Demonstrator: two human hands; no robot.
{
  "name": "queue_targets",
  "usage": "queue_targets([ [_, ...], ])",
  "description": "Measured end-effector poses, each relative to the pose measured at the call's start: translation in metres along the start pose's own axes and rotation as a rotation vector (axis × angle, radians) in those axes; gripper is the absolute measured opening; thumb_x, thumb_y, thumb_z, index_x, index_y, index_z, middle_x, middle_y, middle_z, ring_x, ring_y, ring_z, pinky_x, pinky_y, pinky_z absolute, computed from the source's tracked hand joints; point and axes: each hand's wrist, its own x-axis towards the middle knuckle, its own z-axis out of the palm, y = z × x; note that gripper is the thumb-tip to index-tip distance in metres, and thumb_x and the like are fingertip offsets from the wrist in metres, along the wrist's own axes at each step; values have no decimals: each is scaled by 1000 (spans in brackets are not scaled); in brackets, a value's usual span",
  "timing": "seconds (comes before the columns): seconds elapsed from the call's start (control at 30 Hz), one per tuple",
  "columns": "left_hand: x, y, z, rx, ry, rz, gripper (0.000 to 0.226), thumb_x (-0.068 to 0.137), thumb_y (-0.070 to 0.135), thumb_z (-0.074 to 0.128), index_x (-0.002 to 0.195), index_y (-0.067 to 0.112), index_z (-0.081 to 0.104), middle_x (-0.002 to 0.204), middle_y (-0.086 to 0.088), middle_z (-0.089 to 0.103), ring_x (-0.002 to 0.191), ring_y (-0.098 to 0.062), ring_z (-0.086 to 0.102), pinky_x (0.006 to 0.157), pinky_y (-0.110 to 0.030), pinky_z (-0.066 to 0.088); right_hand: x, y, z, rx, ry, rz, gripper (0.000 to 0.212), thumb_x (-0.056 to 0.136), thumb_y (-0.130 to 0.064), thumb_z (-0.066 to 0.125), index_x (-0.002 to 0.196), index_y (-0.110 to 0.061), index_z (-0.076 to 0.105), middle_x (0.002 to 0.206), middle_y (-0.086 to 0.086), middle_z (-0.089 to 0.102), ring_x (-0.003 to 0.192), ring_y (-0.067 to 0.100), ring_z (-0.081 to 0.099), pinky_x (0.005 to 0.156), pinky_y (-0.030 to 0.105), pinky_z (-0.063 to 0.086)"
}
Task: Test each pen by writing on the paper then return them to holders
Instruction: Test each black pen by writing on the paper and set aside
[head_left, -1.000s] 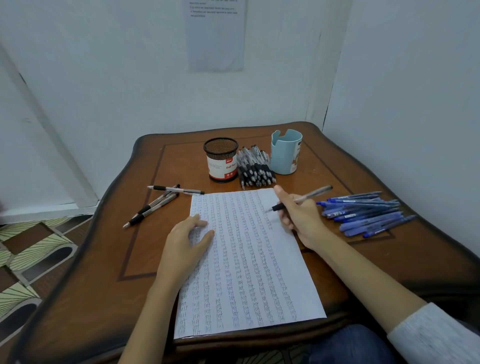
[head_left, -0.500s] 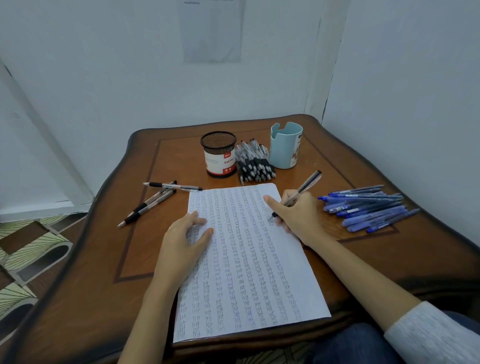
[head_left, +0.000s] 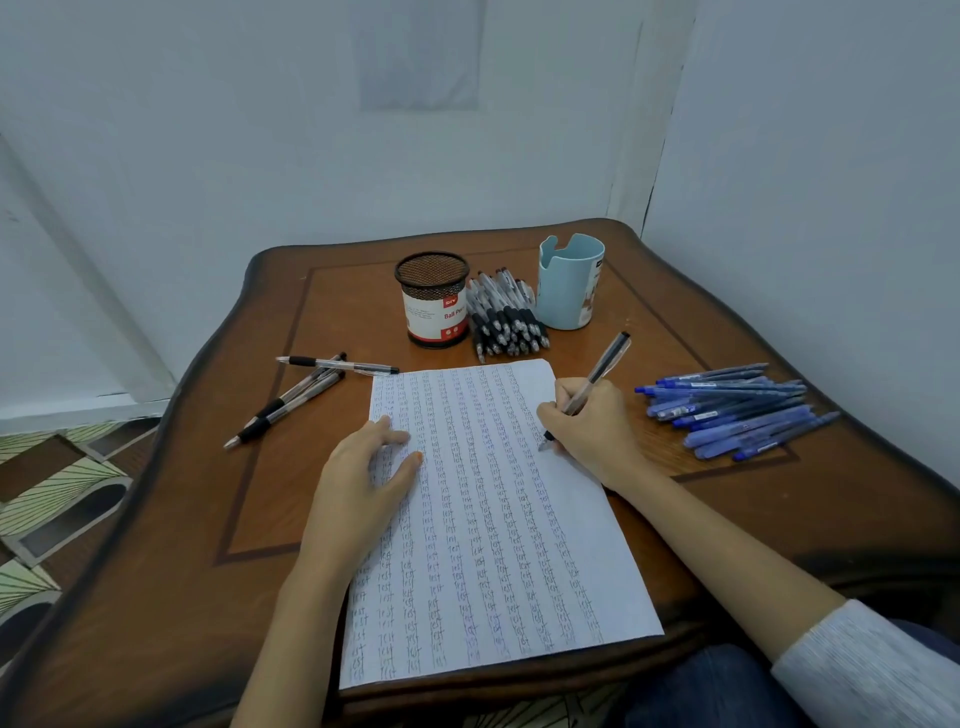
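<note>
A white sheet of paper (head_left: 498, 530) covered with columns of small writing lies in front of me on the wooden table (head_left: 218, 582). My right hand (head_left: 592, 426) grips a clear black-tipped pen (head_left: 605, 366) in a writing hold, its tip touching the paper's right edge. My left hand (head_left: 358, 478) rests flat on the paper's left side. At the back stand a black mesh holder (head_left: 434, 299) and a light blue holder (head_left: 569, 280), with a pile of black pens (head_left: 504, 317) between them.
Three black pens (head_left: 306, 389) lie loose left of the paper. A heap of several blue pens (head_left: 737, 408) lies on the right. White walls close in behind and to the right; patterned floor (head_left: 47, 499) shows past the table's left edge.
My right hand turned the pen from nearly level to a steep writing angle and brought its tip down onto the paper's right edge. The left hand stayed on the sheet.
</note>
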Motion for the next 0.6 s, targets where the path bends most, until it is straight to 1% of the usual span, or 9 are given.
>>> queue_targets([
  [0.23,-2,1,0,5,6,2,23,89,27,65,112,27,62,142,4,49,134,-11,39,111,-37,33,1,1,0,-39,-15,-11,40,80,10,57,51,-9,38,49,2,36,37,3,45,36,14,36],
  [0.37,-2,3,0,7,3,3,23,89,27,65,112,28,62,142,4,49,134,-12,39,111,-39,33,0,1,0,-14,14,-14,45,80,12,56,49,-12,34,50,4,36,40,14,50,35,14,37],
  [0.47,-2,3,-1,7,3,3,24,89,27,65,113,27,62,143,4,48,134,-12,39,112,-39,33,0,0,0,-18,1,-12,43,80,11,56,50,-11,35,51,7,37,37,10,52,35,14,36],
  [0.53,-2,3,-1,8,1,0,24,89,27,64,113,27,62,143,4,48,134,-12,39,112,-38,33,0,0,0,-28,-5,-9,44,81,11,57,50,-11,35,50,4,36,35,7,50,34,16,35],
  [0.6,-2,3,-1,9,-1,-2,24,90,27,64,113,27,62,143,4,48,135,-12,39,112,-38,33,0,-1,0,-26,31,-18,43,81,10,56,50,-11,35,49,3,36,36,7,47,35,17,36],
])
